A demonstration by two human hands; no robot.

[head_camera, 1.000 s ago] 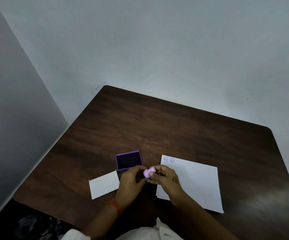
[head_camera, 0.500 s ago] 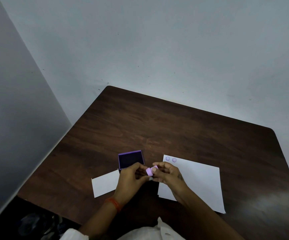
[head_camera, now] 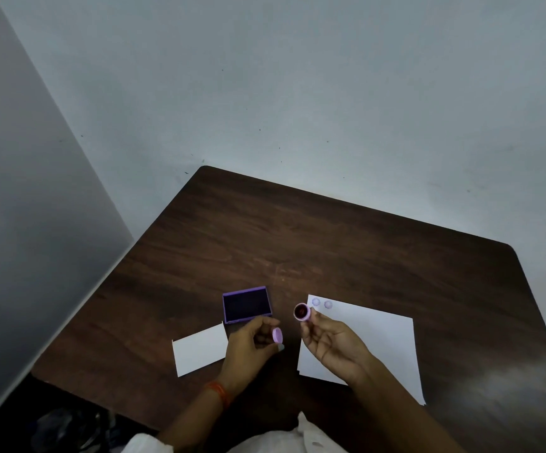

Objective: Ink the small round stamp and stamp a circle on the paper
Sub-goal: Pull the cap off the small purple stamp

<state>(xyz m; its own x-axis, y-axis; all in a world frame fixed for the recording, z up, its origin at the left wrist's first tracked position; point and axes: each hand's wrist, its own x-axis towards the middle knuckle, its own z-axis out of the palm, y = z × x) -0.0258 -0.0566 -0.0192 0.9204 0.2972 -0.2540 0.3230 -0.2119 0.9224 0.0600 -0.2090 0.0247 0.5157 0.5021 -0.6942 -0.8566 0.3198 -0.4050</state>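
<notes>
My right hand (head_camera: 333, 346) holds the small round stamp (head_camera: 302, 312) by its pink body, with the dark round face turned up toward the camera. My left hand (head_camera: 252, 346) pinches the stamp's pink cap (head_camera: 277, 335), apart from the stamp. An open purple ink pad (head_camera: 246, 304) with a dark inked surface lies on the table just beyond my left hand. The white paper (head_camera: 382, 338) lies under and to the right of my right hand, with two faint purple circles (head_camera: 321, 303) near its top left corner.
A smaller white card (head_camera: 199, 349) lies left of my left hand near the table's front edge. The dark wooden table (head_camera: 330, 243) stands in a corner against pale walls. Dark floor shows beyond the left and front edges.
My hands were together on the capped stamp. Now they have pulled apart: the cap is off in my left hand and the stamp's face is exposed in my right.
</notes>
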